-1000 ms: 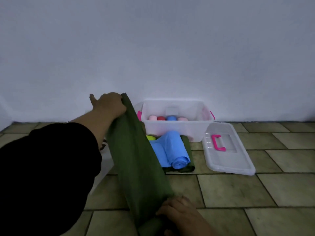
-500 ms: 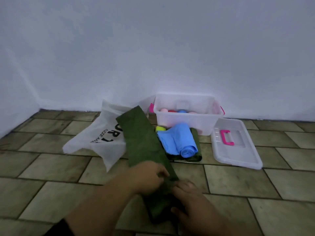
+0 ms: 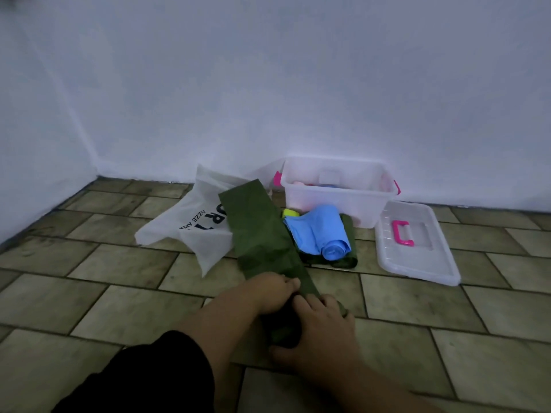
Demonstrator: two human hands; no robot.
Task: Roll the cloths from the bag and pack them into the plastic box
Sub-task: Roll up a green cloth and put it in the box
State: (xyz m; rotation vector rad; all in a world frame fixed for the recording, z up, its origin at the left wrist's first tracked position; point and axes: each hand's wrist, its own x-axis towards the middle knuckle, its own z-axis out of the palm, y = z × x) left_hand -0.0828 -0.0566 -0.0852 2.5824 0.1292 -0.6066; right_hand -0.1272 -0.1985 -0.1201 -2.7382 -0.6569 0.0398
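In the head view, the near end of the green cloth (image 3: 262, 234) is pinched by the left hand (image 3: 272, 290) and right hand (image 3: 320, 329), both closed on it, presumably so rolling starts tight. Beyond the hands, its length lies flat toward the bag (image 3: 193, 225); the plastic box (image 3: 337, 198) stands open further on, ready for packing.

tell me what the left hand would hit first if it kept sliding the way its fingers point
Probably the right hand: the left hand points right across the green cloth, fingertips nearly touching it already, though depth is unclear.
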